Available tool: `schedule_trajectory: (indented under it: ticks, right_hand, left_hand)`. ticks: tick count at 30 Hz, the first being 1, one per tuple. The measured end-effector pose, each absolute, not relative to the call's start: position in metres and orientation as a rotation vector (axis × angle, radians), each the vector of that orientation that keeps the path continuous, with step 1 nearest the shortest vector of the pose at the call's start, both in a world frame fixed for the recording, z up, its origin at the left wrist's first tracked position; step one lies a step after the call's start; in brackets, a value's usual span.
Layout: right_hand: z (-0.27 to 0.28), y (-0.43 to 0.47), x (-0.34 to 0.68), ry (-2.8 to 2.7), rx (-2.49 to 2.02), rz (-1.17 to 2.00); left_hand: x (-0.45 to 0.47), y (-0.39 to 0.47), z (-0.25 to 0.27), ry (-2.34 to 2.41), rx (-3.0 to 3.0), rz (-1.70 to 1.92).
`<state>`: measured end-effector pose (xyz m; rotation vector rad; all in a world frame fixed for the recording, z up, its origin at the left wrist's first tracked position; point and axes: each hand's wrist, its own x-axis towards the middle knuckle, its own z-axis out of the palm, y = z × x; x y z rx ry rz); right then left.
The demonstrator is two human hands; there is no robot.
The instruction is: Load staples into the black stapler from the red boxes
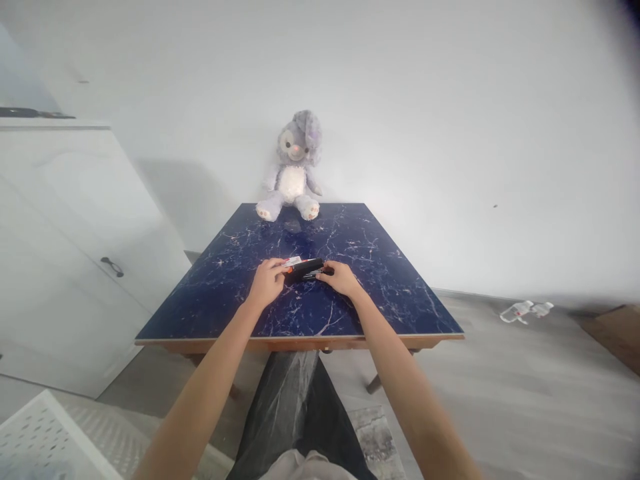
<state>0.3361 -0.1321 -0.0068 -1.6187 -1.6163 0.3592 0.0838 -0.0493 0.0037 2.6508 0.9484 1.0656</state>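
Note:
Over the middle of the blue table, my left hand (267,281) is closed on the left end of a small black case-like thing (306,267). Orange and white-and-red parts show along its left and upper side, but its exact kind is too small to make out. My right hand (342,277) pinches at its right end, where a dark piece with thin silvery strips (314,274) shows under the black edge. Whether that piece is joined to the rest, I cannot tell. My fingers partly cover both ends.
A grey-lilac plush toy (293,173) sits at the back of the blue marble-patterned table (395,287), against the wall. To the left stands a white cabinet (75,253), with a white perforated basket (45,427) below. Clear plastic items (525,311) lie on the floor at right.

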Motion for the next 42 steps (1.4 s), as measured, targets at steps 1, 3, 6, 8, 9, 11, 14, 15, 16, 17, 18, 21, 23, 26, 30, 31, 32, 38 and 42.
schedule_trajectory:
  ticks: [1, 3, 6, 8, 9, 11, 14, 15, 16, 17, 18, 21, 23, 26, 30, 31, 32, 38, 42]
  right_hand:
    - [-0.006, -0.132, 0.336, -1.615, -1.623, 0.361]
    - [-0.005, -0.132, 0.336, -1.611, -1.628, 0.367]
    - [-0.005, -0.132, 0.337, -1.629, -1.634, 0.366]
    - [-0.005, -0.132, 0.338, -1.64, -1.638, 0.364]
    - [-0.006, -0.132, 0.338, -1.64, -1.64, 0.366]
    - [-0.006, -0.132, 0.34, -1.639, -1.637, 0.371]
    - [-0.004, -0.132, 0.344, -1.657, -1.622, 0.391]
    - [-0.003, -0.132, 0.346, -1.675, -1.611, 0.409]
    - [-0.001, -0.132, 0.349, -1.699, -1.597, 0.432]
    - [0.001, -0.132, 0.352, -1.729, -1.583, 0.454]
    - [0.003, -0.132, 0.355, -1.761, -1.569, 0.474]
    - [0.006, -0.131, 0.361, -1.83, -1.554, 0.499]
    - [0.006, -0.13, 0.363, -1.837, -1.551, 0.485]
    - [0.003, -0.13, 0.361, -1.84, -1.528, 0.453]
    - [-0.001, -0.13, 0.358, -1.827, -1.53, 0.444]
    - [-0.001, -0.13, 0.357, -1.824, -1.523, 0.438]
    - [-0.002, -0.13, 0.357, -1.821, -1.512, 0.428]
    - [0.001, -0.131, 0.358, -1.846, -1.496, 0.439]
    - [0.004, -0.131, 0.361, -1.875, -1.499, 0.438]
  left_hand:
    - [0.084, -0.05, 0.004, 0.954, 2.65, 1.068]
    - [0.084, -0.051, 0.005, 0.964, 2.648, 1.078]
    - [0.083, -0.05, 0.004, 0.952, 2.661, 1.05]
    - [0.082, -0.05, 0.004, 0.937, 2.672, 1.019]
    - [0.081, -0.049, 0.004, 0.934, 2.678, 1.007]
    - [0.081, -0.05, 0.005, 0.941, 2.695, 0.994]
    - [0.08, -0.051, 0.006, 0.961, 2.74, 0.978]
    - [0.08, -0.052, 0.007, 0.973, 2.753, 0.975]
    - [0.08, -0.052, 0.008, 0.984, 2.764, 0.972]
    - [0.08, -0.053, 0.008, 0.993, 2.77, 0.97]
    - [0.08, -0.053, 0.009, 0.996, 2.771, 0.97]
    - [0.081, -0.053, 0.008, 0.981, 2.737, 0.969]
    - [0.081, -0.053, 0.007, 0.971, 2.706, 0.959]
    - [0.081, -0.056, 0.007, 0.987, 2.698, 0.939]
    - [0.08, -0.064, 0.008, 1.019, 2.778, 0.891]
    - [0.08, -0.065, 0.009, 1.024, 2.796, 0.881]
    - [0.08, -0.066, 0.01, 1.029, 2.809, 0.877]
    - [0.082, -0.069, 0.015, 1.06, 2.813, 0.883]
    - [0.083, -0.069, 0.014, 1.057, 2.815, 0.887]
